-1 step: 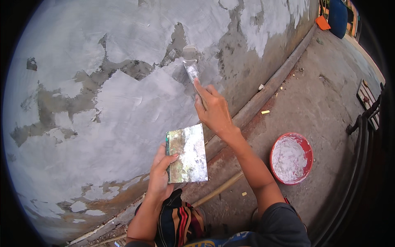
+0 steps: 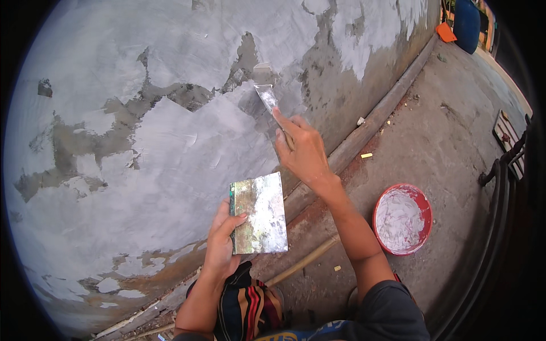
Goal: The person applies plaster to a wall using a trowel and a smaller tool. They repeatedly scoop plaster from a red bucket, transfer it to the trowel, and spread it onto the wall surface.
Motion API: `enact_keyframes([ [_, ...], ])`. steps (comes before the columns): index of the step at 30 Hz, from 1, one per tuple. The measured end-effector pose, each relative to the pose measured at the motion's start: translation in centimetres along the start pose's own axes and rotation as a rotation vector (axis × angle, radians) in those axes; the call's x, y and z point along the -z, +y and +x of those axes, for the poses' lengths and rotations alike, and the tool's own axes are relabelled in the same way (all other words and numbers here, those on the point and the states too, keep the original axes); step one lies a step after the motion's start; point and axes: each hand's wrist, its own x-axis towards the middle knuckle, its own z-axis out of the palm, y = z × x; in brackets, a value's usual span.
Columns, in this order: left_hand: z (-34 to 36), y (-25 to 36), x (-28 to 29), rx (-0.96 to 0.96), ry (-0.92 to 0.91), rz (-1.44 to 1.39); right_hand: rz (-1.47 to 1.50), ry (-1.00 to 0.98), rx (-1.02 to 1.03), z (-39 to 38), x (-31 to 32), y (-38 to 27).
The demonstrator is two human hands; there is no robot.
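The right hand has shifted rightward, fingers clasping a white-smeared scraper slanting blade-first up-left, left hand pinching a plate.

I'd call this an outdoor yard or passage serving as a work site. A big wall, smeared in patches of pale and darker grey, fills the left of the frame. Rough concrete ground runs up the right side. A red tub of pale paste sits lower right; a blue barrel stands upper right.
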Motion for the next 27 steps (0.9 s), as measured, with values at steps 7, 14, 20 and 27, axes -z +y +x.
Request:
enact_keyframes([
  [7,0.2,0.0,-0.9,0.017,-0.046,-0.007,-0.137,-0.062,-0.042,4.7,3.6,-1.5],
  [14,-0.2,0.0,-1.0,-0.009,-0.013,0.003,-0.079,-0.117,-0.049,3.1,4.4,-2.6],
  [20,0.2,-0.2,-0.9,-0.011,-0.058,-0.023,-0.153,-0.103,-0.062,4.3,3.1,-2.3],
  [27,-0.4,-0.1,-1.0,-0.023,-0.038,-0.014,-0.064,0.103,0.122,5.1,3.9,-3.5],
])
